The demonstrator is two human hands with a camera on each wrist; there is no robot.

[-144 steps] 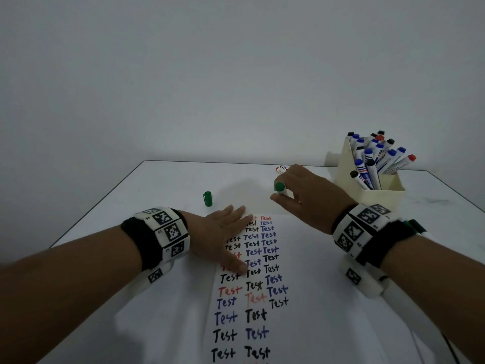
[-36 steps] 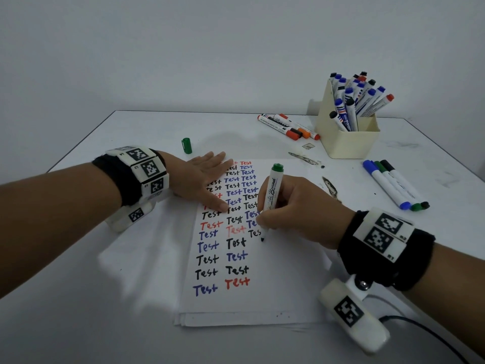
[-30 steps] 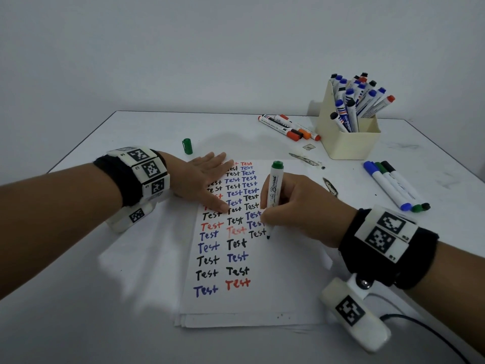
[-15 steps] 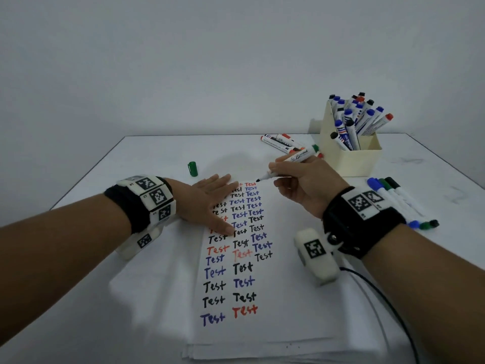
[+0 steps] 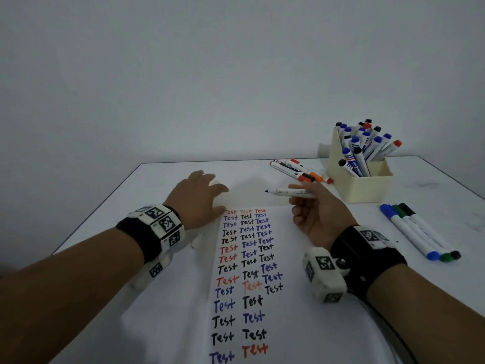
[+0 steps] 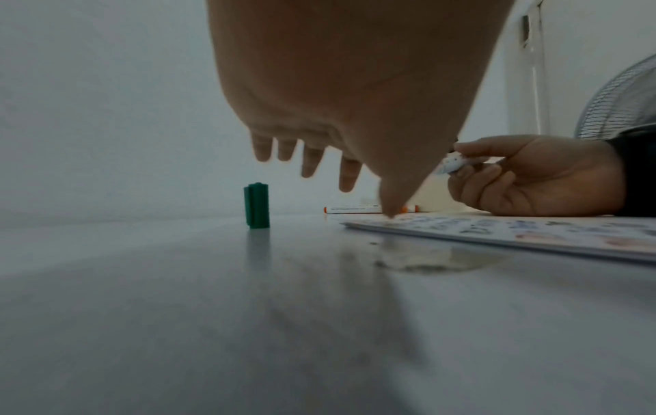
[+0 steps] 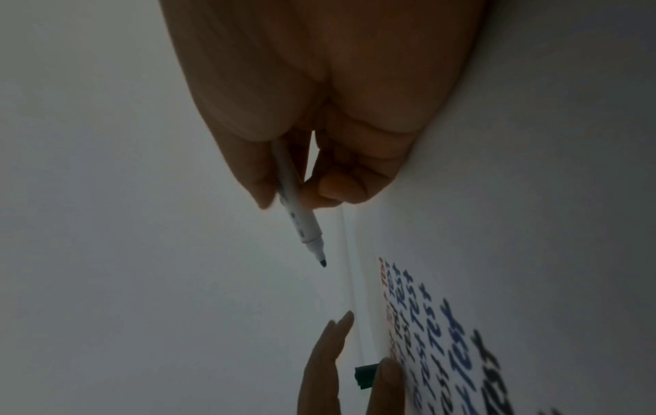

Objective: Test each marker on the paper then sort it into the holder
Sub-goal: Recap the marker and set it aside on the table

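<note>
Recapping goes best if the spread, empty left hand (image 5: 200,198) pinches the cap (image 6: 256,205) squarely while the right hand (image 5: 319,214), beside the paper (image 5: 288,324), steadies its marker (image 5: 290,192).

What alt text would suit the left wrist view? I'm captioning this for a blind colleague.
Seen from low over a grey table, the left hand hangs with fingers spread above a small green marker cap standing upright. To the right, the right hand holds a white uncapped marker over the far end of the written-on paper.
</note>
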